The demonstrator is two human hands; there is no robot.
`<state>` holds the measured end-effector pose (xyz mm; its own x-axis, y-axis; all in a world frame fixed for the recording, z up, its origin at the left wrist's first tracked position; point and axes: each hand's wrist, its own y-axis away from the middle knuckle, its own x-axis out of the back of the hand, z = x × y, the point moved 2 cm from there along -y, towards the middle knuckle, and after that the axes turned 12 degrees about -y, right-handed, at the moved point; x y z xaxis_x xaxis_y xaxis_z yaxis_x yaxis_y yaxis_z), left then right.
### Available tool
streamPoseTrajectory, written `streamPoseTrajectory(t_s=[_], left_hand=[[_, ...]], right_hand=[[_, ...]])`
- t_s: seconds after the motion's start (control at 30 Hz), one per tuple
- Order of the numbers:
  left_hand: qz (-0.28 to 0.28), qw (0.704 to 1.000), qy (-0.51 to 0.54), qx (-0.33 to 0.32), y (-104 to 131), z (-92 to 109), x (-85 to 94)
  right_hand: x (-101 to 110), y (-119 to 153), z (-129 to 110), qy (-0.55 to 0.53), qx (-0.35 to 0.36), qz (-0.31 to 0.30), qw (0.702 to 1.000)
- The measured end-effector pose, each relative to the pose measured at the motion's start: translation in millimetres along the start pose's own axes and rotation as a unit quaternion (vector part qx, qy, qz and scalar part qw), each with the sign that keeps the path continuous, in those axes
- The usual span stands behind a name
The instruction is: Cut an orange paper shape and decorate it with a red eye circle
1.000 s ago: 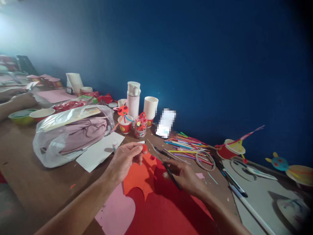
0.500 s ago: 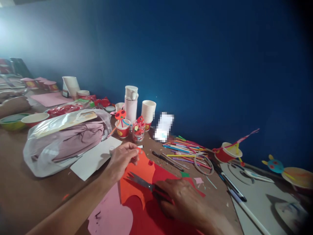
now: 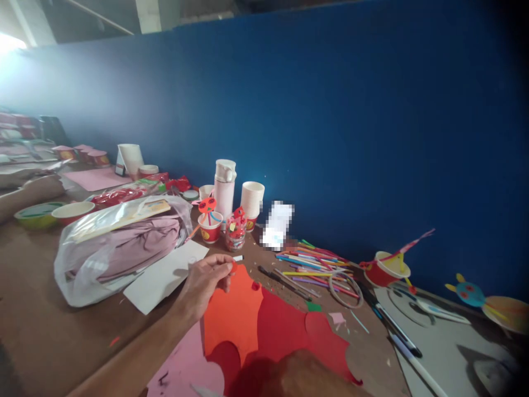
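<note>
My left hand (image 3: 209, 278) is closed, with a small red paper piece (image 3: 234, 267) pinched between thumb and fingertips. Below that hand lies a cut orange paper sheet (image 3: 231, 314), overlapping red paper (image 3: 283, 325) and pink paper (image 3: 185, 361). Blurred and cut off by the bottom edge, my right hand (image 3: 306, 375) is over the red paper with its fingers hidden. To its left, a pale blade of the scissors (image 3: 202, 391) pokes into view; their handles are out of sight.
Behind the papers are coloured sticks (image 3: 309, 264), a jar (image 3: 235, 237), a cup (image 3: 210, 229) with a paper figure, a flask (image 3: 223, 193) and stacked cups (image 3: 252, 198). A plastic bag (image 3: 124, 248) lies left. Another person's hand (image 3: 41, 187) is at far left.
My right hand has drawn down toward the bottom edge, taking the scissors off the orange paper. My left hand keeps its pinch. The view has tilted upward slightly.
</note>
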<state>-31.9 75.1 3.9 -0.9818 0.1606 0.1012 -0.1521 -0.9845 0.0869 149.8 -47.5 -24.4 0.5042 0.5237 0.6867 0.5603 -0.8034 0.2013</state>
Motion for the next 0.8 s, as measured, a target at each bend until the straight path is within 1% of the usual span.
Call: streamPoseTrajectory(t_s=[0.1,0.2,0.3,0.37,0.43,0.47,0.5,0.6,0.7,0.77,0.8], left_hand=[[-0.021,1.000,-0.017,-0.011,-2,-2,-3.0],[-0.032,0.999,-0.034,-0.003,-1,-2,-6.6],[-0.028,0.999,-0.039,-0.009,7,0,-2.7],[-0.041,0.996,-0.076,-0.011,16,-1,7.3],[-0.065,0.988,-0.141,0.010,27,-7,22.8],[-0.070,0.984,-0.162,0.022,32,-12,31.9],[-0.063,0.982,-0.175,0.034,37,-17,41.3],[-0.078,0.976,-0.187,0.077,48,-38,62.4],[-0.107,0.971,-0.174,0.121,53,-53,71.0],[-0.163,0.962,-0.144,0.166,54,-57,71.2],[-0.190,0.957,-0.117,0.186,54,-57,70.8]], right_hand=[[8,3,-9,-0.010,-0.027,0.029,0.999],[14,-1,-17,0.009,-0.061,0.071,0.996],[16,-11,-14,0.035,-0.078,0.113,0.990],[18,-17,-5,0.044,-0.089,0.157,0.983],[21,-22,7,0.043,-0.089,0.206,0.974],[22,-24,12,0.039,-0.085,0.225,0.970],[23,-25,17,0.032,-0.078,0.241,0.967],[21,-28,24,0.017,-0.055,0.265,0.962],[13,-30,24,0.050,-0.051,0.290,0.954],[5,-31,22,0.095,-0.040,0.309,0.946],[0,-33,21,0.116,-0.007,0.297,0.948]])
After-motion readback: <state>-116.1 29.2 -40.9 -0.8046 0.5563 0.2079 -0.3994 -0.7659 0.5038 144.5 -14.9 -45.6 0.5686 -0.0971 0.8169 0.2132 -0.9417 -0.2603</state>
